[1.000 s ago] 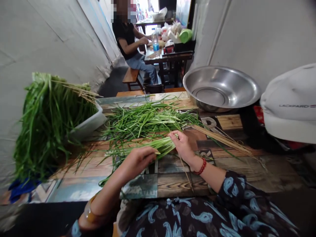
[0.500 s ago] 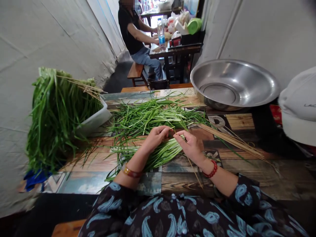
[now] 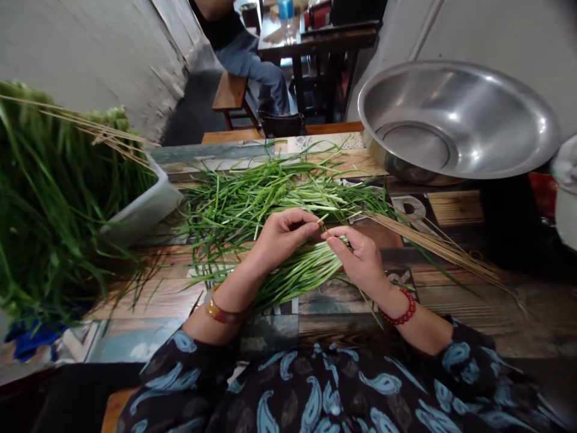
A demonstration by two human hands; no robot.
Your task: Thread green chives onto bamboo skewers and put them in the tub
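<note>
Between the fingertips of my left hand (image 3: 282, 237) is the pale end of a chive (image 3: 323, 218). My right hand (image 3: 358, 255) pinches a thin bamboo skewer (image 3: 373, 311), whose tip points at that chive and whose tail slants down below the palm. Under both hands lies a neat row of chives (image 3: 300, 273), white ends to the right; whether they are threaded on the skewer is hidden by my fingers. A loose heap of chives (image 3: 265, 189) spreads just beyond my hands. Several bare bamboo skewers (image 3: 439, 252) lie in a bundle to the right.
On the left, a white plastic tub (image 3: 139, 201) carries a thick pile of skewered chives (image 3: 58, 198) hanging over its side. A large steel basin (image 3: 491, 114) stands at the back right. Past the table, a person in jeans (image 3: 255, 60) sits at another table (image 3: 333, 41).
My view has tilted down and moved closer. The fingertips of both hands stay close together, the chive end and skewer tip still between them.
</note>
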